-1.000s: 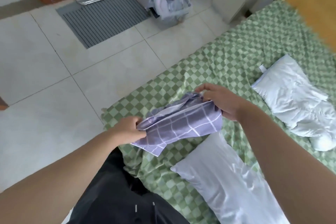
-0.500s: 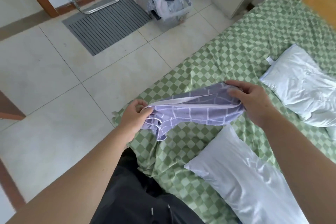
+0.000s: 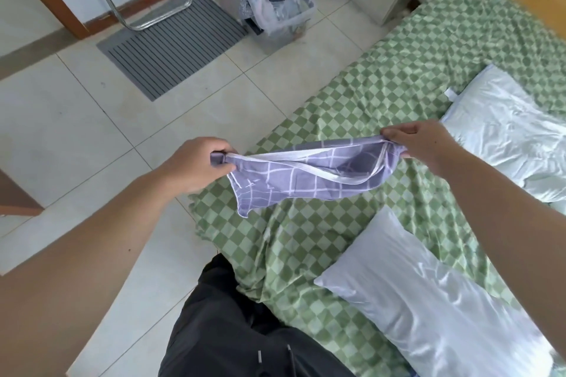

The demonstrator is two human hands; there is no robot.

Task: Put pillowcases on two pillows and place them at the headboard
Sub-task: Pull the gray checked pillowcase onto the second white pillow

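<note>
Hands have drawn apart in the head view: the left hand (image 3: 196,165) and right hand (image 3: 428,144) each keep a pinching grip on one end of the purple pillowcase (image 3: 303,177), now stretched open above the bed (image 3: 398,70), so its mouth looks ready for stuffing. Two bare white pillows wait, the near pillow (image 3: 428,300) and the far pillow (image 3: 505,128); I count one pillowcase.
</note>
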